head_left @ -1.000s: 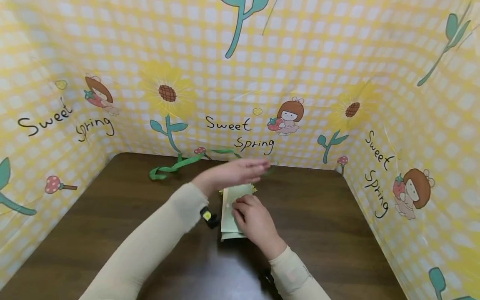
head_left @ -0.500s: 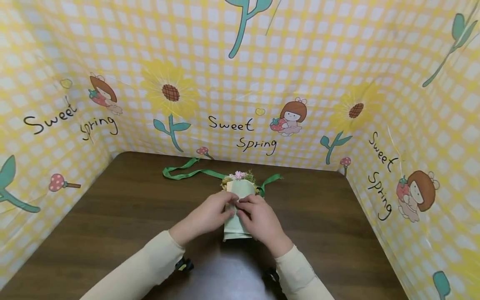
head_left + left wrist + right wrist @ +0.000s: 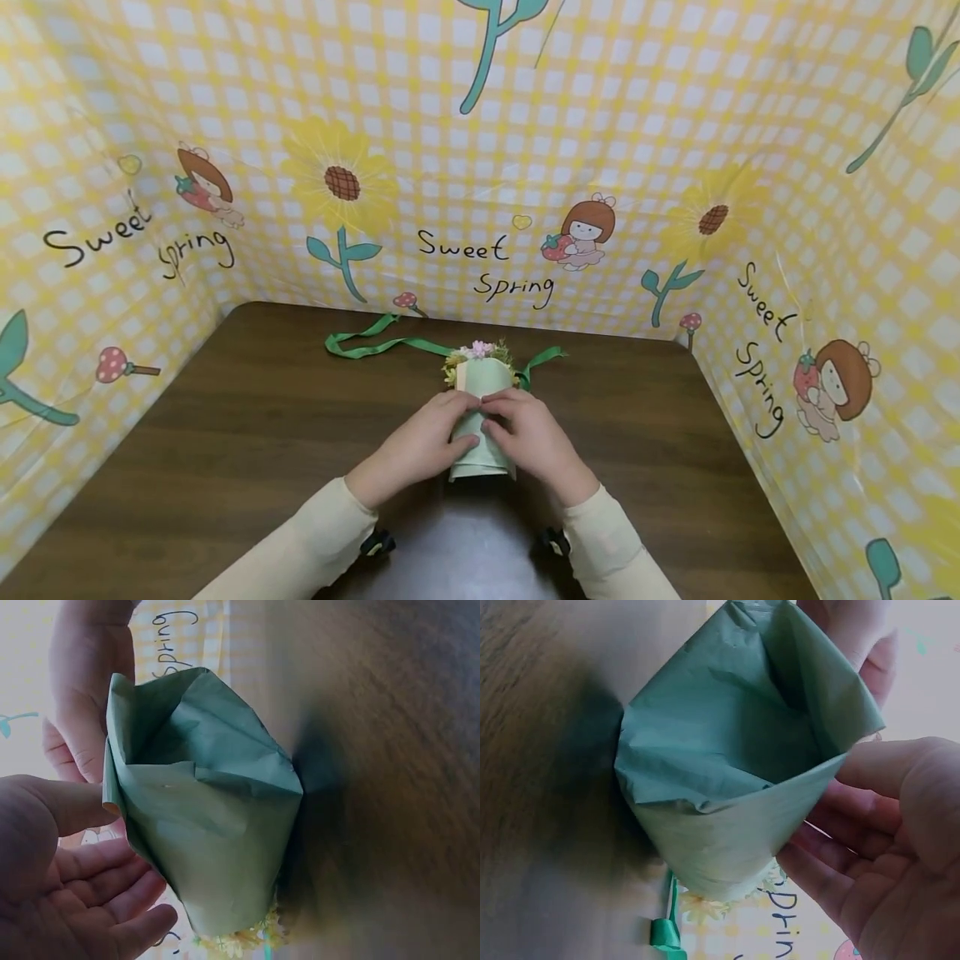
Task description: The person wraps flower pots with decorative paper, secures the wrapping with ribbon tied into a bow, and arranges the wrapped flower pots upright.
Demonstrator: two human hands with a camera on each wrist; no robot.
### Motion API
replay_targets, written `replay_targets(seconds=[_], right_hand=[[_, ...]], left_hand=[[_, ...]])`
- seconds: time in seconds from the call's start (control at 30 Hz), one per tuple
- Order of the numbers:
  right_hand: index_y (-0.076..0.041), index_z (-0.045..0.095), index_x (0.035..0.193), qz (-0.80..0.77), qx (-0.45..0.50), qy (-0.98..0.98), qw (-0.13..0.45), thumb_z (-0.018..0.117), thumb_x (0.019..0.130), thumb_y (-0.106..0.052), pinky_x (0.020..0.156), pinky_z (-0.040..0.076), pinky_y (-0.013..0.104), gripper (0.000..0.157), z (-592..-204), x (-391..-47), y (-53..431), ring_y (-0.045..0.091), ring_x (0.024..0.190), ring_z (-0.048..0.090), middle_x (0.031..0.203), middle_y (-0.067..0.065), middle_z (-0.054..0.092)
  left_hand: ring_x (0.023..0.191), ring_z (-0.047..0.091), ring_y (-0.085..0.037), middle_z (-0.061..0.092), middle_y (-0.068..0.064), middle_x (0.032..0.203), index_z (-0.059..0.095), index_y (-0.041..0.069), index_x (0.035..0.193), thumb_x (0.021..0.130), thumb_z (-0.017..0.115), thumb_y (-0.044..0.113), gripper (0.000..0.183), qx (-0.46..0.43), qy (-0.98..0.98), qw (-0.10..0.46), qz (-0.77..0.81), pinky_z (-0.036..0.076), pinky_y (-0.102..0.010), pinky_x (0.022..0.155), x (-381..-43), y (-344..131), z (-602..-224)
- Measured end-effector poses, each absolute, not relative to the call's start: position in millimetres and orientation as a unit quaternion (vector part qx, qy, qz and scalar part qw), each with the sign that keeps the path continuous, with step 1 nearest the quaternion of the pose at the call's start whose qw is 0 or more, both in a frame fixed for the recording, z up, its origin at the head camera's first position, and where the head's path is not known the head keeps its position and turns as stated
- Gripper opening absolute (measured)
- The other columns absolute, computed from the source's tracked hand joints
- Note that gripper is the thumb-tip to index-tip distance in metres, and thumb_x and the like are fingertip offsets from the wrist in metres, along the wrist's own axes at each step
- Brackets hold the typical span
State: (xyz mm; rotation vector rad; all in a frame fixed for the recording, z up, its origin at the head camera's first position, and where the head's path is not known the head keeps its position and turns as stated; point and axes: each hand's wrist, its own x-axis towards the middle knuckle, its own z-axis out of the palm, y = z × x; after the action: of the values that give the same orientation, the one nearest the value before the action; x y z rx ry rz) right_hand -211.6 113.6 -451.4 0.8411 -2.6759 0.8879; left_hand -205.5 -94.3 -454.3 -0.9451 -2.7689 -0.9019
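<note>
A small bouquet lies on the table, wrapped in pale green paper [image 3: 483, 457], with pink and yellow flowers [image 3: 480, 351] showing at its far end. My left hand [image 3: 420, 437] rests on the wrap's left side, and my right hand [image 3: 542, 437] rests on its right side. Their index fingertips meet near the middle of the paper. Both thumbs touch the paper lower down. In the left wrist view the wrap's near end [image 3: 202, 724] gapes open and looks hollow. The left wrist view shows my left fingers spread along the paper's side. Whatever lies under the fingertips is hidden.
Green ribbon [image 3: 367, 348] trails from the bouquet's far end to the left, and a shorter ribbon end [image 3: 546, 358] shows at right. The dark wooden table [image 3: 247, 433] is walled by a yellow checked cloth [image 3: 465, 183] at the back and sides.
My left hand came down from above the bouquet to the paper beside my right hand, uncovering flowers and ribbon. Since half a second ago, the fingers have flattened onto the wrap.
</note>
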Motion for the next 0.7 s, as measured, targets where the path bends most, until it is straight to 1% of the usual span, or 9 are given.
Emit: replay_targets(seconds=[0.1,0.2,0.3,0.4,0.47,0.53,0.63,0.7], right_hand=[[-0.009,0.077,0.113,0.332,0.275,-0.898,0.09,0.073,0.095,-0.013,0.092,0.057,0.037,0.019,-447,-217,118,0.019,0.108,0.068,0.116,0.002,0.071],[-0.008,0.077,0.112,0.375,0.237,-0.892,0.084,0.073,0.096,-0.014,0.087,0.058,0.037,0.018,-443,-232,129,0.018,0.102,0.068,0.113,0.003,0.072],[-0.008,0.077,0.113,0.382,0.172,-0.903,0.095,0.07,0.098,-0.016,0.084,0.057,0.038,0.019,-443,-261,143,0.02,0.098,0.067,0.111,0.004,0.072],[-0.008,0.077,0.111,0.334,0.11,-0.932,0.093,0.065,0.101,-0.017,0.081,0.057,0.041,0.019,-447,-294,158,0.022,0.095,0.068,0.109,0.006,0.073],[-0.007,0.077,0.113,0.272,0.097,-0.955,0.072,0.06,0.103,-0.015,0.084,0.057,0.043,0.021,-453,-314,164,0.025,0.099,0.069,0.112,0.008,0.073],[-0.005,0.076,0.117,0.215,0.107,-0.97,0.04,0.057,0.103,-0.012,0.089,0.056,0.046,0.024,-459,-329,168,0.029,0.107,0.068,0.118,0.011,0.071],[-0.002,0.07,0.127,0.145,0.138,-0.98,-0.002,0.053,0.103,-0.007,0.101,0.051,0.049,0.03,-469,-344,170,0.033,0.122,0.061,0.131,0.016,0.064],[-0.001,0.067,0.131,0.117,0.15,-0.982,-0.019,0.052,0.102,-0.004,0.106,0.048,0.05,0.033,-475,-350,171,0.036,0.129,0.058,0.138,0.018,0.061]], left_hand=[[0.131,0.055,-0.028,0.06,-0.01,0.139,0.062,0.004,0.133,0.097,0.072,0.024,0.042,-0.31,-0.909,0.034,-0.277,0.047,-0.044,0.108,-204,-94,-452],[0.134,0.053,-0.03,0.058,-0.012,0.143,0.062,0.002,0.136,0.099,0.069,0.024,0.043,-0.314,-0.914,0.032,-0.256,0.046,-0.045,0.109,-203,-94,-451],[0.135,0.052,-0.03,0.058,-0.012,0.144,0.061,0.001,0.137,0.1,0.068,0.023,0.044,-0.317,-0.917,0.037,-0.238,0.046,-0.045,0.11,-202,-95,-449],[0.135,0.052,-0.031,0.058,-0.013,0.144,0.061,-0.001,0.136,0.101,0.066,0.021,0.042,-0.314,-0.922,0.044,-0.223,0.045,-0.044,0.11,-200,-94,-447],[0.134,0.053,-0.033,0.059,-0.015,0.142,0.062,-0.003,0.133,0.1,0.066,0.019,0.04,-0.314,-0.923,0.05,-0.216,0.046,-0.045,0.109,-198,-92,-445],[0.133,0.053,-0.034,0.059,-0.017,0.142,0.063,-0.004,0.132,0.1,0.065,0.019,0.039,-0.313,-0.926,0.055,-0.204,0.047,-0.045,0.108,-196,-90,-444],[0.133,0.054,-0.033,0.059,-0.017,0.141,0.064,-0.004,0.131,0.1,0.065,0.02,0.039,-0.312,-0.929,0.062,-0.188,0.05,-0.045,0.105,-194,-86,-444],[0.133,0.054,-0.032,0.059,-0.015,0.142,0.064,-0.003,0.131,0.1,0.065,0.021,0.039,-0.312,-0.931,0.065,-0.178,0.051,-0.045,0.104,-193,-85,-444]])
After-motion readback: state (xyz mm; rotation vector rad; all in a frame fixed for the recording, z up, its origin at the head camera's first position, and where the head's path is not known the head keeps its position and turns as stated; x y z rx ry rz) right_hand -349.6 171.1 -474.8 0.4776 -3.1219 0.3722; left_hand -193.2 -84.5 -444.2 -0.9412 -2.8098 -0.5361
